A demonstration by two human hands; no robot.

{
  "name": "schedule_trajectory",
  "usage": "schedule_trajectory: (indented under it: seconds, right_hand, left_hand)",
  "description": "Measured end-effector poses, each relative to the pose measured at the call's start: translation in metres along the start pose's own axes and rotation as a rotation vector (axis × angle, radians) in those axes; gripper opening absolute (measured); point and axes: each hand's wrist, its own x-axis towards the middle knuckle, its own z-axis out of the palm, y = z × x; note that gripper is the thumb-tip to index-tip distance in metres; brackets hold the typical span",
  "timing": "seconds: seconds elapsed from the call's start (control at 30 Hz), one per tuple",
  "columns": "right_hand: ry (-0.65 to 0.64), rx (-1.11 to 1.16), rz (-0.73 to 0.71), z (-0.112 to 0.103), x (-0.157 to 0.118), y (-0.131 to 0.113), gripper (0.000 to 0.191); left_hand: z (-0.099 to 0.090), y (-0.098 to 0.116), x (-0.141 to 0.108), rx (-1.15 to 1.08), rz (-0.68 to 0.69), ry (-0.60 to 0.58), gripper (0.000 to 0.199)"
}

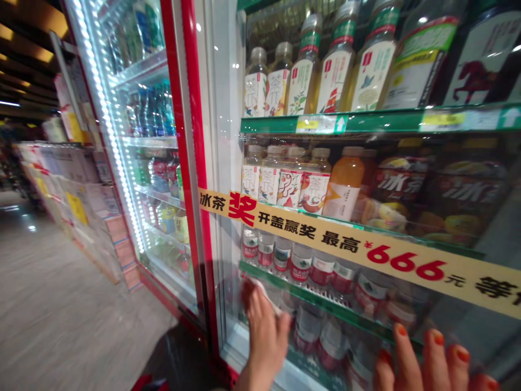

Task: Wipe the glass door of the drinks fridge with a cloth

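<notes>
My left hand (262,326) presses a white cloth (264,293) to the lower left part of a drinks cooler's glass door (228,239). Its fingers lie over the cloth, which is mostly hidden beneath them and slightly blurred. My right hand (423,361) is at the bottom right, fingers spread with orange-red nails, against or very near the same glass; it holds nothing. Across the door runs a yellow printed strip (317,236), above both hands. Water bottles with red labels (301,263) stand behind the pane.
Inside the cooler, green-edged shelves (280,125) carry tea and juice bottles (344,184). A red-framed, brightly lit second cooler (187,108) stands to the left. Stacked cartons (77,190) line the grey floor (57,304) farther left.
</notes>
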Motion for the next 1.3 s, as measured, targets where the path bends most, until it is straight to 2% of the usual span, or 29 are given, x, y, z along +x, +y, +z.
schedule_trajectory:
  seconds: [0.07, 0.1, 0.17, 0.2, 0.27, 0.3, 0.33, 0.37, 0.4, 0.47, 0.5, 0.57, 0.6, 0.63, 0.7, 0.73, 0.77, 0.8, 0.83, 0.9, 0.93, 0.97, 1.03, 1.07, 1.13, 1.23, 1.27, 1.3]
  right_hand:
    - [-0.008, -0.017, 0.003, 0.002, -0.005, 0.002, 0.071]
    - [-0.024, -0.024, 0.024, 0.003, -0.007, 0.003, 0.073]
    - [-0.046, -0.032, 0.042, 0.003, -0.01, 0.002, 0.075]
    - [-0.058, -0.035, 0.045, 0.003, -0.011, 0.002, 0.076]
    - [-0.072, -0.042, 0.044, 0.002, -0.011, 0.002, 0.077]
    - [-0.077, -0.045, 0.044, 0.002, -0.011, 0.001, 0.078]
    - [-0.085, -0.049, 0.046, 0.002, -0.011, 0.001, 0.078]
    - [-0.089, -0.053, 0.05, 0.002, -0.01, 0.0, 0.079]
    - [-0.091, -0.057, 0.054, 0.002, -0.009, -0.001, 0.08]
    - [-0.087, -0.064, 0.049, 0.003, -0.006, -0.003, 0.081]
    - [-0.082, -0.068, 0.038, 0.004, -0.004, -0.004, 0.081]
    - [-0.075, -0.073, 0.01, 0.003, 0.0, -0.006, 0.081]
    - [-0.077, -0.071, 0.0, 0.001, 0.003, -0.006, 0.081]
    - [-0.078, -0.065, -0.008, -0.001, 0.005, -0.006, 0.081]
    - [-0.089, -0.04, -0.009, -0.006, 0.01, -0.004, 0.082]
    - [-0.105, -0.021, -0.008, -0.01, 0.013, -0.003, 0.083]
    - [-0.121, -0.001, -0.008, -0.013, 0.016, -0.001, 0.084]
    - [-0.136, 0.015, -0.007, -0.015, 0.017, 0.0, 0.085]
    - [-0.147, 0.018, 0.003, -0.017, 0.018, 0.001, 0.086]
    - [-0.143, -0.019, 0.047, -0.015, 0.015, -0.002, 0.086]
    - [-0.13, -0.057, 0.08, -0.012, 0.012, -0.005, 0.085]
    - [-0.117, -0.099, 0.116, -0.006, 0.007, -0.009, 0.084]
    - [-0.082, -0.17, 0.172, 0.007, -0.001, -0.016, 0.084]
    - [-0.057, -0.192, 0.183, 0.013, -0.004, -0.017, 0.084]
    - [-0.024, -0.208, 0.176, 0.02, -0.006, -0.014, 0.083]
    - [-0.081, -0.158, 0.137, 0.008, 0.003, -0.005, 0.084]
    - [-0.124, -0.12, 0.137, 0.0, 0.008, -0.006, 0.085]
    - [-0.166, -0.069, 0.158, -0.01, 0.011, -0.011, 0.084]
  left_hand:
    - [-0.001, -0.015, 0.04, -0.015, -0.158, 0.04, 0.068]
    - [0.002, -0.014, 0.056, -0.028, -0.205, 0.039, 0.066]
    - [0.008, 0.006, 0.069, -0.059, -0.193, 0.015, 0.068]
    - [0.009, 0.021, 0.065, -0.075, -0.121, -0.004, 0.071]
    - [0.008, 0.046, 0.045, -0.095, 0.156, -0.05, 0.077]
    - [0.006, 0.05, 0.036, -0.094, 0.31, -0.072, 0.078]
    - [0.003, 0.048, 0.031, -0.083, 0.409, -0.091, 0.077]
    - [-0.001, 0.039, 0.033, -0.073, 0.415, -0.095, 0.077]
    - [-0.004, 0.027, 0.043, -0.065, 0.338, -0.076, 0.077]
    - [-0.007, 0.006, 0.08, -0.069, 0.053, 0.002, 0.079]
    - [-0.006, 0.002, 0.102, -0.075, -0.052, 0.042, 0.078]
    - [-0.003, 0.016, 0.133, -0.095, -0.136, 0.085, 0.075]
    - [-0.002, 0.032, 0.139, -0.105, -0.092, 0.061, 0.075]
    - [-0.001, 0.05, 0.136, -0.117, 0.01, 0.012, 0.075]
    - [0.0, 0.08, 0.114, -0.133, 0.343, -0.075, 0.073]
    - [0.0, 0.086, 0.101, -0.131, 0.502, -0.107, 0.07]
    - [-0.002, 0.083, 0.09, -0.119, 0.612, -0.119, 0.068]
    - [-0.004, 0.072, 0.086, -0.101, 0.652, -0.116, 0.068]
    - [-0.007, 0.054, 0.089, -0.082, 0.613, -0.093, 0.07]
    - [-0.011, 0.01, 0.122, -0.059, 0.374, -0.008, 0.077]
    - [-0.011, -0.007, 0.147, -0.068, 0.214, 0.047, 0.078]
    - [-0.01, -0.018, 0.173, -0.086, 0.11, 0.089, 0.077]
    - [-0.004, -0.017, 0.209, -0.114, 0.074, 0.106, 0.079]
    - [-0.001, -0.008, 0.214, -0.123, 0.138, 0.09, 0.082]
    - [0.004, 0.016, 0.197, -0.152, 0.392, 0.033, 0.085]
    - [0.005, 0.046, 0.133, -0.217, 0.805, -0.067, 0.077]
    - [0.003, 0.05, 0.112, -0.258, 0.867, -0.104, 0.074]
    - [-0.002, 0.053, 0.092, -0.314, 0.865, -0.147, 0.071]
